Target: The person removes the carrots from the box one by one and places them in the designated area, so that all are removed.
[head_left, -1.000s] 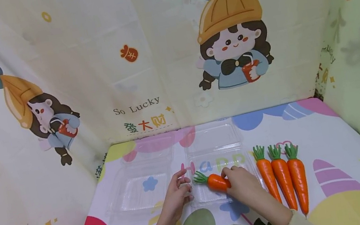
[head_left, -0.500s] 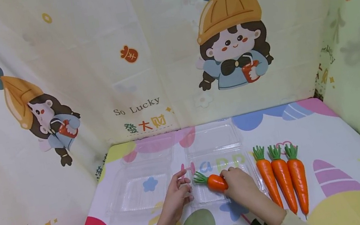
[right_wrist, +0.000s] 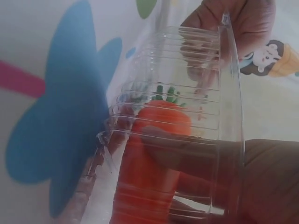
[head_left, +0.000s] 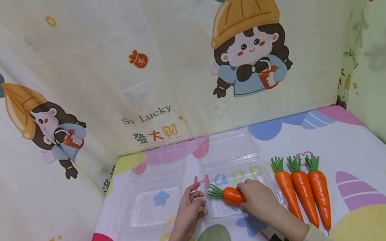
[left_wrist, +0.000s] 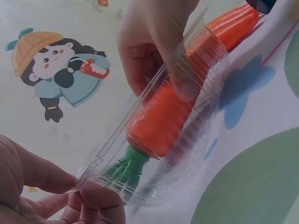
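A carrot (head_left: 232, 196) with a bunched green top lies slanted inside the base of a clear plastic clamshell box (head_left: 214, 215), its top toward the left. My right hand (head_left: 261, 199) grips the carrot between thumb and fingers; the thumb shows through the clear wall in the right wrist view. At the box's left side is my left hand (head_left: 190, 210), and the left wrist view shows its thumb and fingers pinching the rim (left_wrist: 88, 175). The carrot's lower end is hidden behind my right hand in the head view.
Three more carrots (head_left: 303, 191) lie side by side right of the box, tops facing away. A second clear box (head_left: 132, 217) stands open on the left. Both lids (head_left: 227, 149) lie folded back. Printed cloth walls (head_left: 181, 53) surround the table.
My right hand has shifted slightly left and remains on the carrot, which has barely moved. My left hand stays where it was on the box.
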A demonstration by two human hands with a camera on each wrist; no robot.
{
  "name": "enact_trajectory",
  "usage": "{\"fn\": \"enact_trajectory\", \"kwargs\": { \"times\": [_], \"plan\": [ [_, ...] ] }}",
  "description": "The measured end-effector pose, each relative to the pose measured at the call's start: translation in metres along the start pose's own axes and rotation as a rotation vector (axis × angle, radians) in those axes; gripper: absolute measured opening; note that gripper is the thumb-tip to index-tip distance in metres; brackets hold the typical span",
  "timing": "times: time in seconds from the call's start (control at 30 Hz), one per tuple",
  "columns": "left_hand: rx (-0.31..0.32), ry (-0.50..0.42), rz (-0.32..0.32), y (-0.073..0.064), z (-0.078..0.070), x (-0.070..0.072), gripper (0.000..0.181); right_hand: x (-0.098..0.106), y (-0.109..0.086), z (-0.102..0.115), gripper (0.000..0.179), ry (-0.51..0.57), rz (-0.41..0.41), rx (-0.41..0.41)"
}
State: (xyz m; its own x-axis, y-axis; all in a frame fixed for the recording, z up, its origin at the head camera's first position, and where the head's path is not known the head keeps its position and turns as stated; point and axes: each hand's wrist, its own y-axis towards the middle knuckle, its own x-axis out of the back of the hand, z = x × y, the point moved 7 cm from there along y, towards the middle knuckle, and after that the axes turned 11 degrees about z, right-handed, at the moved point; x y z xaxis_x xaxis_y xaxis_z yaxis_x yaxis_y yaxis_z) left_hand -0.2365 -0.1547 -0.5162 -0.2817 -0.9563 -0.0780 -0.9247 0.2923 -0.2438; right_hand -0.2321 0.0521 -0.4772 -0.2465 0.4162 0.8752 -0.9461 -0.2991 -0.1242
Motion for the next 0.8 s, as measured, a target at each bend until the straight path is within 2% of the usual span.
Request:
{"fn": "enact_trajectory", "kwargs": {
  "times": [0.4, 0.63, 0.8],
  "plan": [
    [-0.024, -0.007, -0.004, -0.001, -0.001, -0.003, 0.062, 0.013, -0.007, 0.003, 0.032, -0.01, -0.035, 0.029],
    [-0.044, 0.002, -0.011, 0.0, -0.002, -0.005, 0.062, 0.022, -0.009, 0.002, 0.033, 0.11, -0.016, 0.012],
    [-0.038, 0.012, -0.028, 0.0, -0.002, -0.005, 0.062, 0.034, -0.01, -0.001, 0.04, 0.126, -0.031, -0.008]
  ]
}}
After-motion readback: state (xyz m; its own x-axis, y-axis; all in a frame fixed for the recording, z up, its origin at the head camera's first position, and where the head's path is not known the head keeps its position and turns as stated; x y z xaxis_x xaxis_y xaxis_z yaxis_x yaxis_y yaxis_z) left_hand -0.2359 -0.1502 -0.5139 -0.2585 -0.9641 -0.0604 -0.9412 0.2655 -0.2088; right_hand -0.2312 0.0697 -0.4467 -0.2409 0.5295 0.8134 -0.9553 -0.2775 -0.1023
